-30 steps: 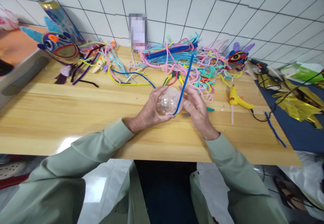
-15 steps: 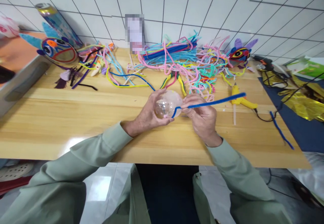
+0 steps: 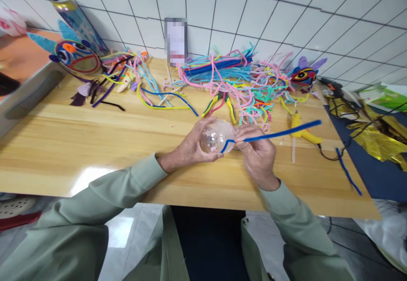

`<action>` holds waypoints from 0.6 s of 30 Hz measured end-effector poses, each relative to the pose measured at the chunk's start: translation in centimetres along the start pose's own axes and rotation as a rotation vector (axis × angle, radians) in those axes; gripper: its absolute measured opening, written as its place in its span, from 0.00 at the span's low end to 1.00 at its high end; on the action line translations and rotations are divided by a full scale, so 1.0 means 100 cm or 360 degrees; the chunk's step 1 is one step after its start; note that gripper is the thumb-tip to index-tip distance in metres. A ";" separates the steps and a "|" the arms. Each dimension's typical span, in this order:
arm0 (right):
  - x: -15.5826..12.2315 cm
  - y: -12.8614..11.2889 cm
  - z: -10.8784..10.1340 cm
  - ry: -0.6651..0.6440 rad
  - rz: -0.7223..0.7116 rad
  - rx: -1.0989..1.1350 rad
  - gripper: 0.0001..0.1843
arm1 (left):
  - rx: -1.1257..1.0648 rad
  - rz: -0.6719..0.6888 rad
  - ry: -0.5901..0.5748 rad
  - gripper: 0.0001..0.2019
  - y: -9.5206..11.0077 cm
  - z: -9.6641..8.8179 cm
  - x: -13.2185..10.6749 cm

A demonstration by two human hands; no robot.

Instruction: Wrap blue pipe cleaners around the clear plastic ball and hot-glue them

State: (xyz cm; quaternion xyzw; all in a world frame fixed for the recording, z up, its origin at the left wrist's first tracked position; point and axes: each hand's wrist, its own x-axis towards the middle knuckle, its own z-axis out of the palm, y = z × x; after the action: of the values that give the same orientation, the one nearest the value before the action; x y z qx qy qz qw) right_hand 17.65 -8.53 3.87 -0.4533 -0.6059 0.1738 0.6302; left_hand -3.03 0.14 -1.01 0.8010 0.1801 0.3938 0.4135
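My left hand [image 3: 199, 144] is wrapped round a clear plastic ball [image 3: 212, 137], held above the wooden table. Between the thumb and fingers of my right hand [image 3: 257, 148] is a blue pipe cleaner [image 3: 288, 132]. Its bent short end lies against the ball's near right side, and its long straight end sticks out to the right. Whether that short end is glued to the ball I cannot tell. Just beyond the ball lie yellow-and-green handled pliers [image 3: 233, 110]. A yellow glue gun [image 3: 305, 133] rests on the table right of my right hand.
Along the tiled wall lies a heap of coloured pipe cleaners [image 3: 219, 71], with a phone [image 3: 176, 41] propped behind. Decorated fish-like figures [image 3: 76, 56] stand at both ends, a tall can [image 3: 78, 26] at left. A loose blue pipe cleaner [image 3: 348, 171] lies near the table's right edge [image 3: 361, 175].
The view has shifted and tilted slightly. Both hands, with the ball and the blue pipe cleaner, appear a little further right and lower; their grip looks the same.
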 end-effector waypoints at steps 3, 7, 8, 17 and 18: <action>-0.002 0.001 0.002 0.0042 0.0080 0.0103 0.12 | -0.0078 -0.0076 0.0014 0.47 -0.002 -0.001 0.002; -0.002 0.003 0.004 0.0087 0.0233 0.0190 0.14 | -0.0133 -0.0179 0.0052 0.47 -0.006 -0.001 0.002; -0.002 0.003 0.005 0.0094 0.0261 0.0184 0.14 | -0.0105 -0.0178 0.0058 0.48 -0.007 0.000 0.002; 0.002 0.004 0.003 -0.0187 0.0075 -0.0156 0.10 | -0.0051 -0.0132 0.0107 0.51 -0.014 0.004 -0.004; 0.003 0.005 0.003 -0.0198 0.0052 -0.0200 0.08 | -0.0051 -0.0126 0.0117 0.51 -0.013 0.004 -0.004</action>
State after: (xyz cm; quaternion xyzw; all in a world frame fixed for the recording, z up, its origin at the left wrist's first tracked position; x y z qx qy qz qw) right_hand 17.56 -7.93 3.58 -0.4901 -0.6461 0.1734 0.5588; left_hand -2.95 0.50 -2.39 0.7714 0.2204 0.4091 0.4347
